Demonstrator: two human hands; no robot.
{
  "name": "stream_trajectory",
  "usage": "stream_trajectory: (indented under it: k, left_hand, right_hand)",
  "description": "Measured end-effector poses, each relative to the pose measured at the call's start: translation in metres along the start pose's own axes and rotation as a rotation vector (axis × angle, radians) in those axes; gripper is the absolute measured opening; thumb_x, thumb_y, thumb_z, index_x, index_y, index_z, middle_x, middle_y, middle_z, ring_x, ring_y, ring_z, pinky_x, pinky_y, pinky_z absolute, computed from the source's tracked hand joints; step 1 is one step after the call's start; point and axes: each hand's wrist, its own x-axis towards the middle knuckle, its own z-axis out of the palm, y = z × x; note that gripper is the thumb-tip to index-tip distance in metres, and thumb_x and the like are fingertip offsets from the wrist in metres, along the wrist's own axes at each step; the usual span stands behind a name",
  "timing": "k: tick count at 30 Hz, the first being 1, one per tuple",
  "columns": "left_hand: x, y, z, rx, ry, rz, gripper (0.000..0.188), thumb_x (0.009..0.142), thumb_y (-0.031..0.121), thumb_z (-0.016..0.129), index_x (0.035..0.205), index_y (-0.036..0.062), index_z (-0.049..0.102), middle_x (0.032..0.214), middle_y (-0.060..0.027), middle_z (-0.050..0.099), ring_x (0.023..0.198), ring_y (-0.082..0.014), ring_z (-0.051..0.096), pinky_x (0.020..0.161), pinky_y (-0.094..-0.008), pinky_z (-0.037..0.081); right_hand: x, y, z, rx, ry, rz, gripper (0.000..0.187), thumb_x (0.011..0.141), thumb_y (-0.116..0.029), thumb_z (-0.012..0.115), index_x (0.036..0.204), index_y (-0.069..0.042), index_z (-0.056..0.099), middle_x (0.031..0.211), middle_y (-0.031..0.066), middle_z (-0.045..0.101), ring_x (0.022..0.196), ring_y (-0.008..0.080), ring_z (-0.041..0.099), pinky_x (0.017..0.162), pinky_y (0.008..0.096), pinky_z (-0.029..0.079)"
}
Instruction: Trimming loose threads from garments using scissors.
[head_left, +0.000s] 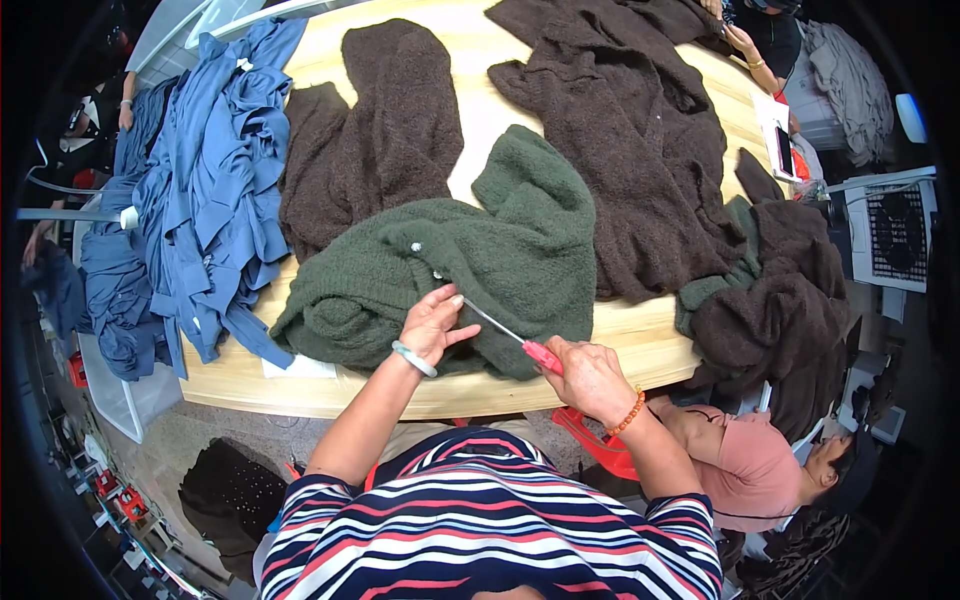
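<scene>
A dark green knitted garment lies bunched on the table in front of me. Two small whitish spots, perhaps buttons, show near its middle. My left hand, wearing a pale bangle, has its fingers closed at the garment's edge just below these spots; the thumb stands out to the side. In my right hand, with an orange bead bracelet, is a tool with a red handle and a thin metal shaft. The shaft points up and left, its tip beside my left fingertips. What the tip touches is too small to tell.
Dark brown knitted garments lie behind the green one, with another brown pile at right. Blue garments heap over the table's left side. A person in pink is close at my right; others work at the far corners.
</scene>
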Motion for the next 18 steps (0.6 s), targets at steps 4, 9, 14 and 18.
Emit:
stream_trajectory:
  k: [4, 9, 14, 18]
  left_hand:
    - [0.012, -0.013, -0.002, -0.117, 0.110, 0.090, 0.034, 0.088, -0.001, 0.063, 0.119, -0.0011, 0.049, 0.099, -0.0068, 0.059, 0.088, -0.0159, 0.062, 0.085, -0.0428, 0.058]
    - [0.011, -0.016, -0.007, -0.149, 0.093, 0.217, 0.016, 0.088, -0.007, 0.058, 0.101, 0.0029, 0.056, 0.095, -0.0065, 0.062, 0.088, -0.0165, 0.065, 0.093, -0.0478, 0.055]
    - [0.006, -0.020, -0.011, -0.155, -0.069, 0.252, 0.018, 0.089, -0.007, 0.056, 0.103, 0.0037, 0.057, 0.096, -0.0045, 0.063, 0.089, -0.0129, 0.064, 0.098, -0.0483, 0.051]
    - [-0.004, -0.022, -0.011, -0.201, -0.180, 0.149, 0.036, 0.090, -0.007, 0.052, 0.123, 0.0048, 0.045, 0.110, -0.0057, 0.061, 0.100, -0.0197, 0.063, 0.102, -0.0530, 0.047]
  right_hand:
    - [-0.005, 0.002, 0.006, -0.038, -0.005, 0.008, 0.020, 0.087, -0.027, 0.063, 0.092, -0.008, 0.058, 0.071, 0.0164, 0.064, 0.069, 0.0359, 0.065, 0.063, 0.0459, 0.050]
    - [-0.011, -0.005, 0.002, -0.124, -0.046, 0.064, 0.021, 0.086, -0.029, 0.063, 0.089, -0.008, 0.059, 0.064, 0.0168, 0.063, 0.065, 0.0353, 0.065, 0.061, 0.0447, 0.050]
    - [-0.011, -0.008, 0.001, -0.106, -0.102, 0.031, 0.022, 0.086, -0.029, 0.063, 0.090, -0.008, 0.059, 0.063, 0.0166, 0.063, 0.065, 0.0346, 0.065, 0.061, 0.0448, 0.050]
    - [-0.010, -0.004, -0.001, -0.100, -0.060, 0.062, 0.021, 0.086, -0.027, 0.063, 0.092, -0.008, 0.058, 0.064, 0.0155, 0.063, 0.066, 0.0342, 0.065, 0.063, 0.0444, 0.050]
